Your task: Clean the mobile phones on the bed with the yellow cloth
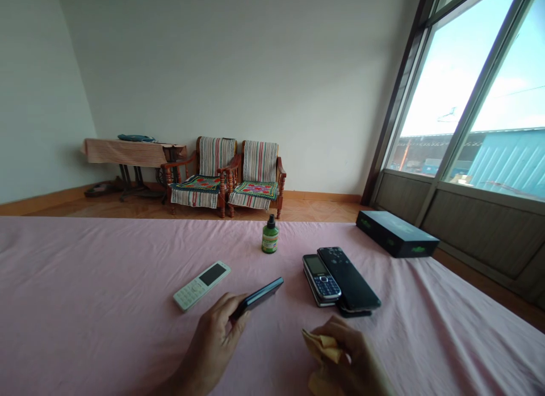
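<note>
A dark smartphone (pixel 260 295) is gripped by its near end in my left hand (pixel 219 336), tilted above the pink cloth with its edge toward me. My right hand (pixel 347 353) is closed around a crumpled yellow cloth (pixel 323 350), low and to the right of the smartphone. Left of it lies a white keypad phone (pixel 202 285) with a small dark screen. Beyond my right hand, a dark keypad phone (pixel 322 278) rests beside a black phone case (pixel 349 279). A green spray bottle (pixel 269 237) with a black top stands upright farther back.
The pink bedsheet (pixel 106 288) covers the surface before me. A flat black box (pixel 397 233) lies at the back right, near the window (pixel 430 95). Across the floor are two wooden armchairs (pixel 258 177) with striped covers and a cloth-covered table (pixel 128 151).
</note>
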Demonstrator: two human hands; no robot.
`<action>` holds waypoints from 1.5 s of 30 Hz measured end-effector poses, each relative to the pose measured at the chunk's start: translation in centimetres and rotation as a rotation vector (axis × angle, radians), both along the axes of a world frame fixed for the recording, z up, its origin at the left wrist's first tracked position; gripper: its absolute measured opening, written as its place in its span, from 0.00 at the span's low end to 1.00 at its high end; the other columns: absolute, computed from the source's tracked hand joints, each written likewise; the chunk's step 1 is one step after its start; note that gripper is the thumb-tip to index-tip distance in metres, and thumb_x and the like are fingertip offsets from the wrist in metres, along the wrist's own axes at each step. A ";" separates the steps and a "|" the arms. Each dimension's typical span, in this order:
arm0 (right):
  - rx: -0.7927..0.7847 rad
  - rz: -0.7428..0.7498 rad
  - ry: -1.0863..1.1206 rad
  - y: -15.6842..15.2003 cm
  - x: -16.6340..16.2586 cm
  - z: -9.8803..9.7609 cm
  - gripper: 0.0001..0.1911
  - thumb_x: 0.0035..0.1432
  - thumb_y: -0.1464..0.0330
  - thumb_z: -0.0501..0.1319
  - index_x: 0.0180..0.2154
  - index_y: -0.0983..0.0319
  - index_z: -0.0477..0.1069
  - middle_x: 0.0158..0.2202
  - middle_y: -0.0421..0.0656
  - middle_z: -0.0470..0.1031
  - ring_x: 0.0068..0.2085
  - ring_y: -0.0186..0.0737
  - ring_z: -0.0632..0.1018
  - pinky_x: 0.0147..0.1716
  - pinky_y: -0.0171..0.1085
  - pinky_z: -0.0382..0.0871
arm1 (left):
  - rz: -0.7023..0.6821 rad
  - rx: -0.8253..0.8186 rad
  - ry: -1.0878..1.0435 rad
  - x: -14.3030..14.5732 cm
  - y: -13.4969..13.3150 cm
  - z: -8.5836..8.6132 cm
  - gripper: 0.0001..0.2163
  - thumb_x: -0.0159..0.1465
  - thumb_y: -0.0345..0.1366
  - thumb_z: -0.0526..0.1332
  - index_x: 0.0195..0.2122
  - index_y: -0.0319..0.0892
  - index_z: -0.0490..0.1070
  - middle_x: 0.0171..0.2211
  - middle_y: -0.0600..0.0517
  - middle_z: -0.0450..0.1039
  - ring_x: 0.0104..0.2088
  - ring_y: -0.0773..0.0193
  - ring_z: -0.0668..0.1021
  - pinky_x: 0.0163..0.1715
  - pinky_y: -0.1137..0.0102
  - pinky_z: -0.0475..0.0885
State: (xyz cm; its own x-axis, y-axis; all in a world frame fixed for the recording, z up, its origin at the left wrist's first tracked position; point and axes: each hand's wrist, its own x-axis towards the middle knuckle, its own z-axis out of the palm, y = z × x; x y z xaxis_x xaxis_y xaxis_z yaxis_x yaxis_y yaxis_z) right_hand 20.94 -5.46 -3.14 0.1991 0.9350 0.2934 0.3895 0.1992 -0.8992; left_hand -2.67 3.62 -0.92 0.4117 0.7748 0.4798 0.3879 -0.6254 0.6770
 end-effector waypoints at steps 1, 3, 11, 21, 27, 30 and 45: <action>-0.006 -0.015 -0.026 -0.2 0.5 -0.2 0.23 0.51 0.49 0.60 0.26 0.62 0.78 0.23 0.41 0.66 0.24 0.35 0.68 0.22 0.32 0.60 | 0.005 0.013 -0.007 0.1 0.1 -0.1 0.09 0.66 0.36 0.56 0.45 0.44 0.72 0.38 0.48 0.74 0.37 0.60 0.77 0.38 0.70 0.73; -0.040 -0.035 -0.063 -0.3 1.0 -0.3 0.20 0.53 0.52 0.60 0.27 0.62 0.77 0.24 0.41 0.67 0.24 0.35 0.69 0.22 0.32 0.61 | 0.003 0.033 -0.018 0.3 0.3 -0.1 0.09 0.65 0.36 0.57 0.44 0.44 0.72 0.37 0.49 0.74 0.36 0.61 0.77 0.35 0.71 0.73; 0.026 -0.048 -0.071 -0.1 1.2 -0.8 0.13 0.53 0.61 0.60 0.28 0.63 0.78 0.25 0.42 0.69 0.25 0.36 0.70 0.23 0.32 0.62 | -0.063 0.255 0.021 2.9 1.4 2.7 0.08 0.67 0.33 0.55 0.46 0.44 0.70 0.38 0.50 0.74 0.39 0.61 0.77 0.40 0.70 0.72; -0.022 -0.020 -0.133 0.2 1.3 -0.4 0.09 0.51 0.70 0.58 0.27 0.63 0.78 0.26 0.42 0.70 0.26 0.35 0.71 0.24 0.31 0.60 | -0.147 0.579 0.218 11.4 2.8 5.3 0.13 0.68 0.30 0.50 0.53 0.41 0.63 0.44 0.46 0.69 0.45 0.59 0.75 0.46 0.65 0.73; -0.030 -0.025 -0.163 0.3 1.3 -0.6 0.09 0.50 0.73 0.59 0.28 0.63 0.78 0.26 0.42 0.70 0.27 0.35 0.72 0.24 0.31 0.59 | -0.245 0.637 0.405 14.0 3.7 4.2 0.15 0.67 0.25 0.50 0.53 0.38 0.63 0.39 0.47 0.69 0.38 0.58 0.76 0.40 0.63 0.75; -0.016 -0.007 -0.172 0.1 1.3 -0.3 0.09 0.50 0.75 0.58 0.28 0.63 0.78 0.26 0.42 0.70 0.27 0.34 0.72 0.24 0.30 0.58 | -0.271 0.626 0.452 14.0 3.6 3.9 0.15 0.66 0.24 0.51 0.52 0.39 0.64 0.38 0.48 0.68 0.38 0.59 0.76 0.40 0.64 0.75; -0.019 -0.019 -0.154 0.3 1.3 -0.6 0.10 0.50 0.75 0.58 0.27 0.63 0.78 0.26 0.42 0.71 0.27 0.34 0.72 0.24 0.30 0.60 | -0.260 0.503 0.324 12.3 2.5 4.0 0.17 0.63 0.41 0.62 0.50 0.39 0.66 0.41 0.48 0.69 0.41 0.60 0.76 0.42 0.67 0.74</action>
State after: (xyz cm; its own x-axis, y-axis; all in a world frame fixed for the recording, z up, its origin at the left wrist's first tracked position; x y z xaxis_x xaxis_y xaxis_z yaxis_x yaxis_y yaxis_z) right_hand 22.24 -5.14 -3.78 0.1710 0.9371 0.3042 0.5266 0.1740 -0.8321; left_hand 9.59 6.12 3.09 0.7401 0.3437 0.5780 0.3161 -0.9365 0.1520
